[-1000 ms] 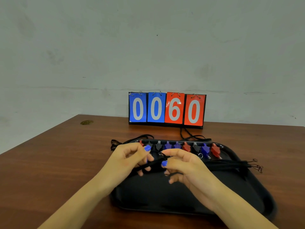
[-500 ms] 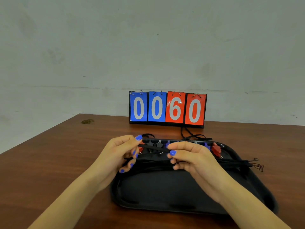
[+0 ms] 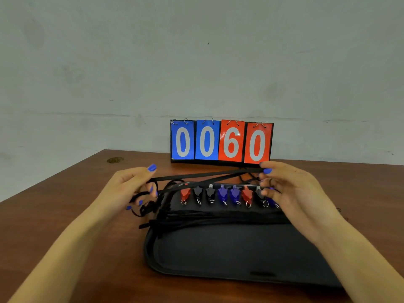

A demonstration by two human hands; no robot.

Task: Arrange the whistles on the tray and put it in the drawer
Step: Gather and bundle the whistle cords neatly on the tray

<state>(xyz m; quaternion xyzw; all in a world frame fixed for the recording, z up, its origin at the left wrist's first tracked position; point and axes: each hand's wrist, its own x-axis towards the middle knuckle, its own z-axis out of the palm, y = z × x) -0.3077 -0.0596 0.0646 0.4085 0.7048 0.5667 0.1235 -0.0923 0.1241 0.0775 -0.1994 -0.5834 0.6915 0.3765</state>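
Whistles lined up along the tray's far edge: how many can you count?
8 visible, in one row: red, black, black, blue, blue, red, black, blue partly behind the right hand, which may hide more.

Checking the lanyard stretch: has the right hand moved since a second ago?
Yes. The right hand has gone rightward and away, from mid-tray to below the scoreboard's right end.

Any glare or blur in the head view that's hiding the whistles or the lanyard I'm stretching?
Head view: glare only on the red 6 card; whistles sharp, the rightmost behind the right hand; black lanyard clear against the table, lost against the black tray.
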